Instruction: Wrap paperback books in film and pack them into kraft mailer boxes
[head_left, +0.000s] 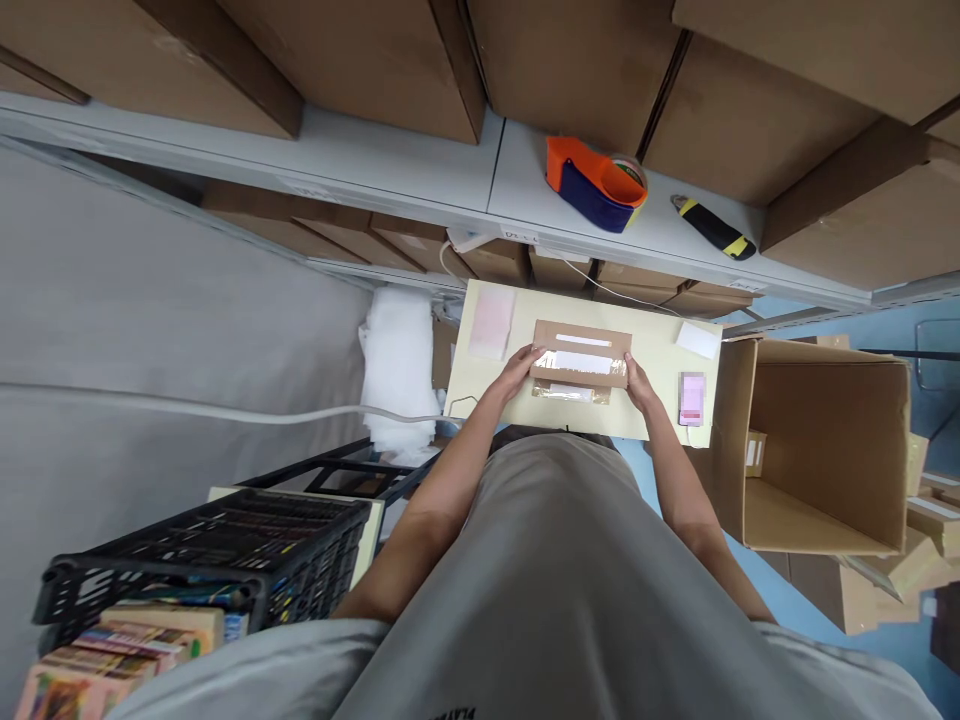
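Note:
A flat brown cardboard box (581, 376) with white labels and shiny clear tape is held between my two hands over the pale yellow table (480, 395). My left hand (517, 368) grips its left end, and my right hand (636, 382) grips the right end. Just below its near edge lies another taped, labelled brown piece (571, 391), partly covered; whether it is a separate package I cannot tell. A pinkish sheet (492, 320) lies left of the box. To the right are a phone (691, 398) with a lit screen and a white paper (697, 339).
Above the table, a grey shelf (405, 165) carries large cartons, an orange and blue tape dispenser (596, 185) and a utility knife (714, 228). A big open carton (825, 440) stands at the right. At left are a white wrap roll (399, 365) and a black crate (172, 560).

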